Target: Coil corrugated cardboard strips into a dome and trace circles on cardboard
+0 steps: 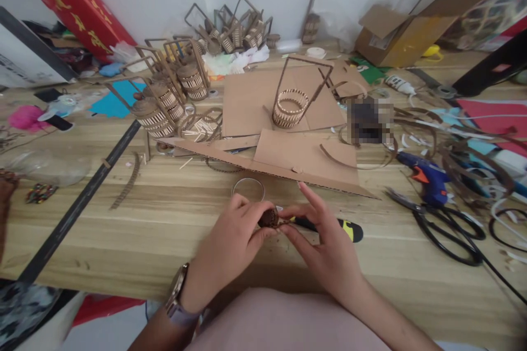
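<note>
Left hand [226, 238]: I see thumb and finger pinching the brown piece [269, 217].
Right hand [331, 249]: thumb and finger pinching at its right edge, another finger raised.
Brown piece: between both sets of fingertips.

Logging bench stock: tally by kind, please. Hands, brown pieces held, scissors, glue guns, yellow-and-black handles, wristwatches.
Hands (left hand, right hand): 2
Brown piece held: 1
Scissors: 1
Glue gun: 1
Yellow-and-black handle: 1
Wristwatch: 1
Total: 7
</note>
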`<state>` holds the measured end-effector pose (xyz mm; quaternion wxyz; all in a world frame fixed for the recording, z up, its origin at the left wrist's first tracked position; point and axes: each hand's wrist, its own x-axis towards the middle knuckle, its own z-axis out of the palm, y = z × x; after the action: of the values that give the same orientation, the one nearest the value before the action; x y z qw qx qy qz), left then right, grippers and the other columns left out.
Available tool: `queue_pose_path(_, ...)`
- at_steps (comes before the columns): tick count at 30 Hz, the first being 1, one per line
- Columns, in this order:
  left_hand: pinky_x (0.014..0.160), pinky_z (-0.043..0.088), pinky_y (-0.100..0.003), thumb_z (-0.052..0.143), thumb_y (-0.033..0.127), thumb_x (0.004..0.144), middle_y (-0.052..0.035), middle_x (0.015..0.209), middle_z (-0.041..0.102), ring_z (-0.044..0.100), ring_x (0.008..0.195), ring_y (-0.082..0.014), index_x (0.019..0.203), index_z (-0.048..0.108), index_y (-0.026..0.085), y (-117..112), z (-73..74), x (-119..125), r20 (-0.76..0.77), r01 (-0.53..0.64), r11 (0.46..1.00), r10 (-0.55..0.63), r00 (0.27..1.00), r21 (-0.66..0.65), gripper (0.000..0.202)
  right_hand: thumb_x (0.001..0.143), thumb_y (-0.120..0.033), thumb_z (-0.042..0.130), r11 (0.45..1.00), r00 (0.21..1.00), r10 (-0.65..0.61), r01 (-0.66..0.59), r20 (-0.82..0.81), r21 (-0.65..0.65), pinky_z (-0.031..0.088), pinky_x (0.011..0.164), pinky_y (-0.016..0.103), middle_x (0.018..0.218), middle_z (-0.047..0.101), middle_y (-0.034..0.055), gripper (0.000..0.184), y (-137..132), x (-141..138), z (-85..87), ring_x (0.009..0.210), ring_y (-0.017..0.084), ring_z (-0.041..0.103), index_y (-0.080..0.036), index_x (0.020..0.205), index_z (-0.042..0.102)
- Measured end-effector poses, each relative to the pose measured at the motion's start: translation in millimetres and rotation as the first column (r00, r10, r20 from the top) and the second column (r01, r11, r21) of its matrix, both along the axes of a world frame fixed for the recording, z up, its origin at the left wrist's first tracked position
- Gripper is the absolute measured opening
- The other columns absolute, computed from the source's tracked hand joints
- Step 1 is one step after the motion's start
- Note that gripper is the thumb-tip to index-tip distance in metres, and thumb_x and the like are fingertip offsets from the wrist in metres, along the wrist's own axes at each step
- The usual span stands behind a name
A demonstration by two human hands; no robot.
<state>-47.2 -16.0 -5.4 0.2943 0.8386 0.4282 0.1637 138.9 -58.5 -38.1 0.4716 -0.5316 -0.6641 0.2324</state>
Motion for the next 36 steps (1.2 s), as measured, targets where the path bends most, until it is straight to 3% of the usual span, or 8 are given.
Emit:
queue_pose_path(5, 0.082, 0.049, -0.034, 0.056, 0.018, 0.096, -0.0046, 0.104, 0.07, 0.064, 0.091, -0.0214, 0.118, 0.057, 0.022, -2.0, -1.0, 4.0, 0.153, 0.028, 0.989, -0.005, 0.988, -0.145, 0.022, 0.094, -0.02, 0.059, 0.999, 0.995, -0.037, 0.035, -0.089, -0.021, 0.061, 0.08, 0.041, 0.087, 0.076, -0.0006, 0.064, -2.9, -0.5, 1.3, 0.084, 0.02, 0.075, -0.036, 0.15, 0.032)
queue_pose_path(10, 0.085, 0.05, -0.034, 0.054, 0.019, 0.097, -0.0041, 0.102, 0.07, 0.065, 0.092, -0.0207, 0.12, 0.056, 0.022, -3.2, -5.0, 6.4, 0.273, 0.075, 0.985, -0.03, 0.962, -0.157, 0.024, 0.092, -0.015, 0.061, 0.994, 0.992, -0.088, 0.093, -0.088, 0.062, 0.06, 0.082, 0.04, 0.088, 0.076, -0.0016, 0.07, -6.1, -2.3, 4.6, 0.084, 0.019, 0.074, -0.04, 0.151, 0.031)
queue_pose_path(17, 0.084, 0.052, -0.031, 0.062, 0.031, 0.095, -0.0072, 0.113, 0.066, 0.064, 0.095, -0.0191, 0.123, 0.059, 0.02, -2.8, -10.7, 5.9, 0.413, 0.094, 0.975, -0.003, 0.911, -0.2, 0.03, 0.091, -0.01, 0.061, 0.991, 0.995, -0.054, 0.064, -0.087, 0.114, 0.059, 0.082, 0.038, 0.088, 0.073, -0.0021, 0.076, -8.1, -5.0, 2.9, 0.082, 0.018, 0.072, -0.044, 0.151, 0.031)
queue_pose_path(21, 0.081, 0.053, -0.029, 0.063, 0.035, 0.095, -0.0074, 0.111, 0.065, 0.063, 0.094, -0.0181, 0.118, 0.063, 0.021, -4.1, -13.3, 7.0, 0.521, 0.101, 0.967, 0.037, 0.853, -0.235, 0.027, 0.092, -0.013, 0.062, 0.987, 0.986, 0.058, -0.034, -0.155, 0.157, 0.058, 0.081, 0.037, 0.089, 0.068, -0.0013, 0.069, -5.9, -0.7, 4.8, 0.081, 0.017, 0.068, -0.045, 0.148, 0.037)
queue_pose_path(24, 0.082, 0.053, -0.03, 0.064, 0.035, 0.095, -0.007, 0.11, 0.066, 0.063, 0.093, -0.0183, 0.118, 0.064, 0.021, -5.5, -14.2, 8.7, 0.569, 0.11, 0.962, 0.055, 0.82, -0.251, 0.027, 0.092, -0.032, 0.066, 0.992, 0.926, 0.112, -0.085, -0.361, 0.089, 0.056, 0.074, 0.035, 0.087, 0.06, -0.0005, 0.045, -3.9, 4.7, 10.5, 0.079, 0.017, 0.06, -0.045, 0.134, 0.056)
queue_pose_path(27, 0.083, 0.053, -0.031, 0.065, 0.031, 0.094, -0.0062, 0.109, 0.067, 0.063, 0.092, -0.018, 0.118, 0.065, 0.023, -7.1, -14.6, 11.2, 0.597, 0.123, 0.954, 0.067, 0.799, -0.272, 0.026, 0.089, -0.045, 0.068, 0.99, 0.787, 0.071, -0.13, -0.612, -0.053, 0.051, 0.062, 0.029, 0.081, 0.052, -0.0012, 0.014, -2.4, 6.9, 17.6, 0.07, 0.015, 0.053, -0.04, 0.101, 0.073)
queue_pose_path(30, 0.082, 0.053, -0.031, 0.066, 0.029, 0.093, -0.0057, 0.108, 0.068, 0.063, 0.092, -0.0179, 0.119, 0.064, 0.023, -8.8, -15.0, 13.7, 0.603, 0.12, 0.947, 0.089, 0.793, -0.297, 0.028, 0.081, -0.049, 0.076, 0.962, 0.684, 0.01, -0.207, -0.729, -0.18, 0.049, 0.059, 0.028, 0.076, 0.052, -0.0018, 0.015, -0.6, 4.6, 21.6, 0.067, 0.014, 0.052, -0.034, 0.083, 0.074)
queue_pose_path(36, 0.083, 0.054, -0.032, 0.069, 0.032, 0.091, -0.0056, 0.109, 0.069, 0.065, 0.092, -0.0184, 0.123, 0.062, 0.023, -9.9, -12.7, 15.3, 0.56, 0.072, 0.926, 0.16, 0.813, -0.37, 0.034, 0.071, -0.048, 0.084, 0.922, 0.636, -0.1, -0.23, -0.765, -0.312, 0.05, 0.061, 0.03, 0.074, 0.057, -0.0011, 0.02, 2.4, 0.4, 20.6, 0.07, 0.016, 0.056, -0.029, 0.072, 0.074)
